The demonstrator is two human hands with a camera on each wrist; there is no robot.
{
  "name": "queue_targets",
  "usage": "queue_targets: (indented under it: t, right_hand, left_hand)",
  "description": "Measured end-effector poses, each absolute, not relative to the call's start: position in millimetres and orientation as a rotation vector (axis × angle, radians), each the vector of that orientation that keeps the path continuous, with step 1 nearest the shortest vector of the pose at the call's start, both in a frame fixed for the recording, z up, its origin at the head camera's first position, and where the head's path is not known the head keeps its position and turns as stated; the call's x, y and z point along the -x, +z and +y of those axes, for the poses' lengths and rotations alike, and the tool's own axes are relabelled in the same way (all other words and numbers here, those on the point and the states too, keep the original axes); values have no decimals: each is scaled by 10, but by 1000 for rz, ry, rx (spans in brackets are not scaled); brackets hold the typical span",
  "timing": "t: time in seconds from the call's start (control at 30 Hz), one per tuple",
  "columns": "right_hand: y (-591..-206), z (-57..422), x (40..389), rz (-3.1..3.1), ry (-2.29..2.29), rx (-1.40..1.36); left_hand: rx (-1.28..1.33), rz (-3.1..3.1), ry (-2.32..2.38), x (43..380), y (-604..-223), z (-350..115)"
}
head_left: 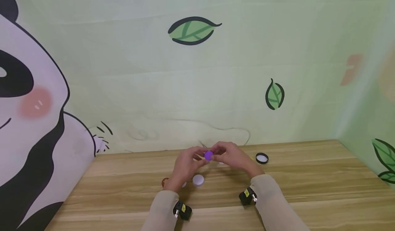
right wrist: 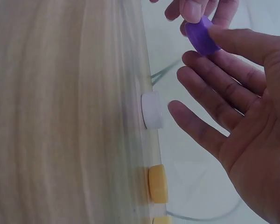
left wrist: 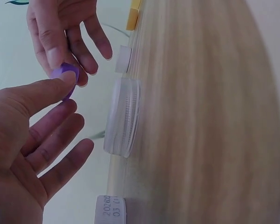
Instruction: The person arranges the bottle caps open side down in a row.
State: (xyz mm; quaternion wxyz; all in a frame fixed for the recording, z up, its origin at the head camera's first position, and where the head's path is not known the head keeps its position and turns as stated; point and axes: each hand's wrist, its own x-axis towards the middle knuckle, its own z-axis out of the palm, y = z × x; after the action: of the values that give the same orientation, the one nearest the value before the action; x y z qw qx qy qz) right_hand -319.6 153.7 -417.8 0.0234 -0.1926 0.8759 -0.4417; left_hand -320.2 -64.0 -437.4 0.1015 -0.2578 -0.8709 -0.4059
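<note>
Both hands meet on a small purple bottle cap, raised above the table near its back edge. My left hand pinches it between thumb and fingers from one side. From the other side my right hand pinches the same cap, and its remaining fingers spread loosely in the right wrist view. The purple cap is partly covered there by the thumbs. Below the hands lies a round white lid; the left wrist view shows this lid with a ribbed side.
A brown cap and a white cap with printed numbers lie by the left forearm. Towards the back stand a white cap and a yellow cap. A black-rimmed lid lies right, before the printed backdrop.
</note>
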Motion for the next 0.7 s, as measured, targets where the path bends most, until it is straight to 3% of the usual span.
queue_targets:
  t: [0.7]
  right_hand:
    - [-4149, 1574, 3193, 2651, -1378, 695]
  left_hand:
    - [803, -2582, -1288, 3173, -4336, -659]
